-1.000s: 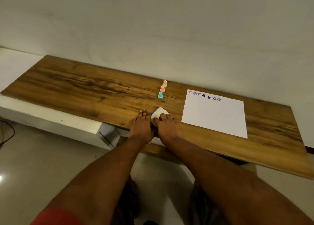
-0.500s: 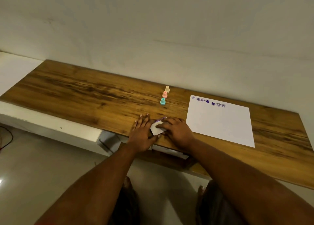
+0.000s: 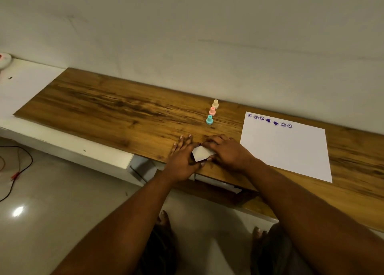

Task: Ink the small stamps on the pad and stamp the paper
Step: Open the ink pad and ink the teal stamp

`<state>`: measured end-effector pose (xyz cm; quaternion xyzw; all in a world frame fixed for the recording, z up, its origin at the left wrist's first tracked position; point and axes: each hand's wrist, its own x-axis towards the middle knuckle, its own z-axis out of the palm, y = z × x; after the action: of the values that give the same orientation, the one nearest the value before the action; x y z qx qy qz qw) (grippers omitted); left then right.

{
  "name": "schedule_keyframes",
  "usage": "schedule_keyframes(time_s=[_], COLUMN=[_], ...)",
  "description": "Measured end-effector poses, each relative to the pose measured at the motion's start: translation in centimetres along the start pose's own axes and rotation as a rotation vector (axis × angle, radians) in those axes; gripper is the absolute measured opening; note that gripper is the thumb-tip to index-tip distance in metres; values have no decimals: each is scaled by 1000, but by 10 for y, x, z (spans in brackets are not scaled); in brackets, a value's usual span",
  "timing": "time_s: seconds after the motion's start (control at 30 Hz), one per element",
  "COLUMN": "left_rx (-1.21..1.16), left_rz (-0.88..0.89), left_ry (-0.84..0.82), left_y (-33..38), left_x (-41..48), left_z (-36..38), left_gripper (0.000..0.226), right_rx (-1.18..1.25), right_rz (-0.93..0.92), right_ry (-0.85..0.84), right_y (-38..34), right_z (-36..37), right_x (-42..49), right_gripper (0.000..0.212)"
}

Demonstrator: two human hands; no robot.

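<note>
**Both hands on the ink pad**

Both hands, left hand (image 3: 181, 160) and right hand (image 3: 227, 152), grip the small white ink pad (image 3: 201, 153) at the bench's (image 3: 104, 108) near edge. Three stamps (image 3: 212, 111) stand just beyond. Paper (image 3: 291, 154) lies right, its far edge stamped purple.

The bench (image 3: 104, 108) is warm brown wood with dark streaked grain. Three small stamps stand on it: a cream stamp (image 3: 215, 104), a pink stamp (image 3: 212, 111) and a teal stamp (image 3: 209, 119). The paper (image 3: 286, 150) is white, with a row of purple prints (image 3: 269, 121) along its top edge. The pad's case (image 3: 201, 153) is white.
</note>
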<state>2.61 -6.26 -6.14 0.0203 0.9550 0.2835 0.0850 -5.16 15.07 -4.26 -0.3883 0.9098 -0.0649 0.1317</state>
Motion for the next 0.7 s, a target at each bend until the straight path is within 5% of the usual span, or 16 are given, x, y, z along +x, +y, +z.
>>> schedule_keyframes(time_s=[0.27,0.47,0.7], left_rx=[76,155,89], left_rz=[-23,-66,-79], left_ry=[-42,-24,-28], left_y=[8,1,0], left_x=[12,21,24], left_z=[-25,-26,-29], left_gripper=[89,121,132], right_rx=[272,532,605], right_rz=[-100,69,191], right_ry=[66,169,220], right_y=[13,17,19], right_z=[-20,-17,-7], right_x=[14,31,40], right_gripper=[33,24,24])
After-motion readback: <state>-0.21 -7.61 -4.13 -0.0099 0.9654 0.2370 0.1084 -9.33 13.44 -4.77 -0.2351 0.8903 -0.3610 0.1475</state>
